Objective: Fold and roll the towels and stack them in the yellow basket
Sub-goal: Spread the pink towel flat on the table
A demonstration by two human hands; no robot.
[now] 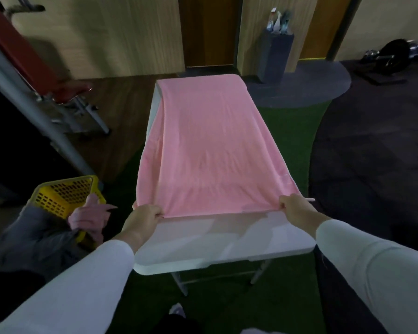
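Our left hand (144, 216) and right hand (292, 206) each pinch a near corner of the pink towel (210, 145) spread on the white table (215, 247); yellow basket (63, 194) at 9 o'clock.

We get one view: head-worn, wide-angle, facing forward and down over the near end of the white table (222, 247), which runs off toward 12 o'clock. It sits close in. The left hand (144, 219) is at 7 o'clock and the right hand (296, 208) at 5, both gripping the pink towel (210, 145). The yellow basket (58, 196) is at 8 o'clock.
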